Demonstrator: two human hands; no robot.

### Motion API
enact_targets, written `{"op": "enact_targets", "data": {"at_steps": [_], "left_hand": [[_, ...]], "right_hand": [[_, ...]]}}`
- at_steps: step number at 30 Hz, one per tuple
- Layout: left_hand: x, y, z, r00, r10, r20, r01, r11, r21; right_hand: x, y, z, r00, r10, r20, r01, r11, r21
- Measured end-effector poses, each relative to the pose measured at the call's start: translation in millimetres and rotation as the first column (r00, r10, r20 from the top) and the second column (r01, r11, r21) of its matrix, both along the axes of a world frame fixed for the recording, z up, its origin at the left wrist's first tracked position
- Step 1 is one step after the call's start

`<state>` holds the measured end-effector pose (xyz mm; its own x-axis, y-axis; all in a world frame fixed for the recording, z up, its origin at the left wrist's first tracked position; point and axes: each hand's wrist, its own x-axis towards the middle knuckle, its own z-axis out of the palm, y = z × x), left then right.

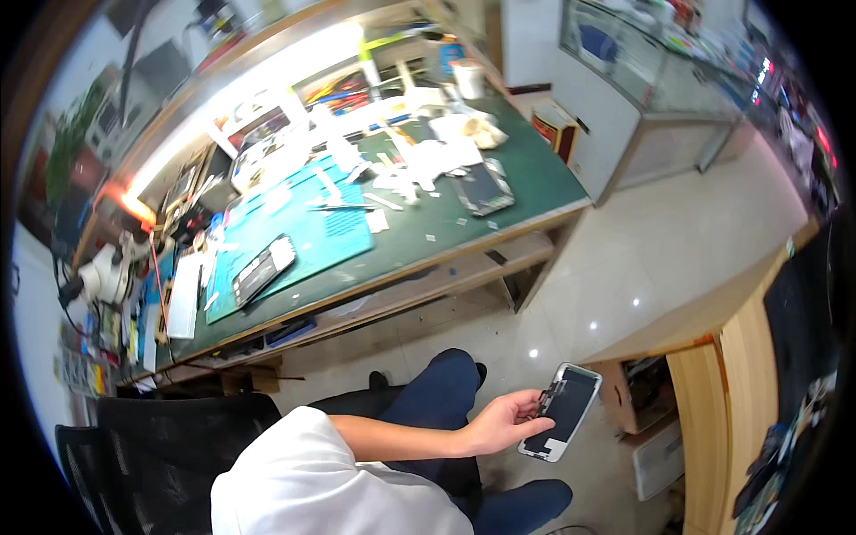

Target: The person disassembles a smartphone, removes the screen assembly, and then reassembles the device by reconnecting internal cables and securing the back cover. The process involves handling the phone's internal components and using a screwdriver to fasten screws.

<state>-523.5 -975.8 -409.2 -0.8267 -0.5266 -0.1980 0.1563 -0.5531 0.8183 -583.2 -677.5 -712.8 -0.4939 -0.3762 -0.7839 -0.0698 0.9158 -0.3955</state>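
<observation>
White-edged panel in fingers above floor

A dark green table stands under a bright strip lamp, with a light blue mat lying on it. Crumpled white papers are heaped beside the mat, and a white cup stands near the far corner. A white strip lies left of the mat, near a white microscope; a green plant is farther back. A black mesh chair sits in front on the shiny tiled floor. A glass display case stands beyond, upper right; a cardboard box rests beside a light wooden cabinet.
</observation>
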Motion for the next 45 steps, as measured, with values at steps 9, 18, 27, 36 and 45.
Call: {"op": "enact_targets", "data": {"at_steps": [9, 18, 27, 36, 45], "left_hand": [[129, -43, 24, 0.959, 0.281, -0.027, -0.282, 0.957, -0.071], [158, -64, 2, 0.928, 0.361, 0.092, -0.353, 0.931, -0.093], [158, -97, 25, 0.912, 0.301, 0.278, -0.178, 0.902, -0.392], [239, -95, 75, 0.849, 0.421, 0.320, -0.270, 0.866, -0.421], [284, -48, 67, 0.873, 0.484, -0.057, -0.487, 0.865, -0.123]], "right_hand": [[8, -117, 42, 0.938, 0.345, -0.023, -0.346, 0.937, -0.055], [9, -146, 7, 0.908, 0.415, 0.058, -0.414, 0.910, -0.015], [-1, -144, 13, 0.929, 0.348, 0.128, -0.361, 0.928, 0.095], [-2, -130, 36, 0.915, 0.367, 0.168, -0.380, 0.923, 0.052], [-6, -240, 183, 0.925, 0.058, -0.376, -0.282, 0.768, -0.575]]}}
